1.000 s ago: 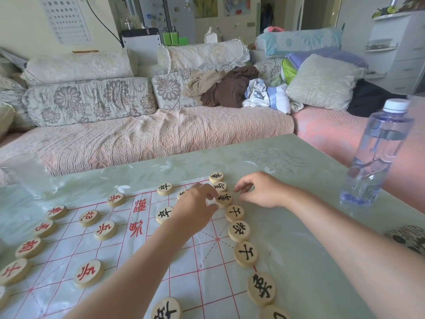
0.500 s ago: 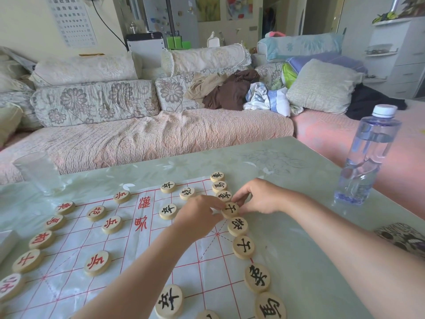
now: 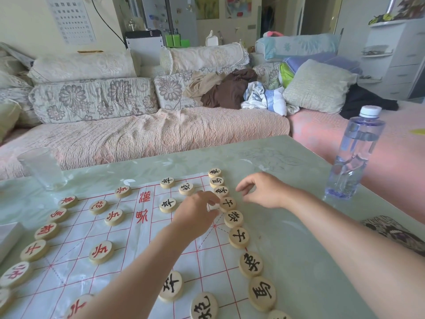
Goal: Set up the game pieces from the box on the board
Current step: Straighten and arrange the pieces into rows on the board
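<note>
- The left grip is over the xiangqi board with the back of the hand up and the fingers loosely bent, tips down near the sheet; nothing shows between thumb and fingers
- A black-lettered piece lies flat on the board just right of those fingertips, between the two grips; whether the tips touch its rim cannot be told
- The right grip hovers just right of that piece and apart from it, fingers slack and part-curled, holding nothing
- That piece sits in the black row, a line of flat wooden discs along the board's right edge that runs from beyond both grips back beside the right forearm
- Two more black discs lie just left of the left grip, and another pair lies near the left forearm
- The red-lettered pieces are spread well to the left of the left grip, past the printed red characters in the board's middle
- On the green table a capped water bottle stands upright well right of the right grip, and a clear tumbler stands well left of the left grip
</note>
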